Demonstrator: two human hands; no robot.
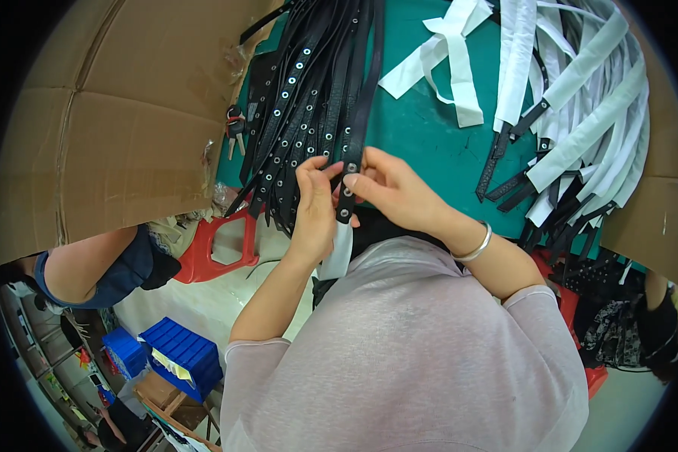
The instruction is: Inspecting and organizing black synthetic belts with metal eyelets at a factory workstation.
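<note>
A black leather belt (352, 147) with metal eyelets runs toward me over the table's near edge. My right hand (399, 192) is closed on it, with the thumb on top by an eyelet. My left hand (314, 215) is curled beside and behind the belt end, its lower fingertips showing past the belt's right edge. A white strip (337, 255) hangs below the left hand and appears held in its palm; the grip itself is partly hidden. A bundle of similar black belts (297, 120) lies just left of the held one.
Belts with white coverings (587, 128) are heaped at the right of the green table (422, 139). Loose white strips (456, 68) lie at the far middle. Keys (235, 128) are by the left edge. Cardboard (128, 143) stands left, near a red stool (211, 248) and another person's arm (83, 264).
</note>
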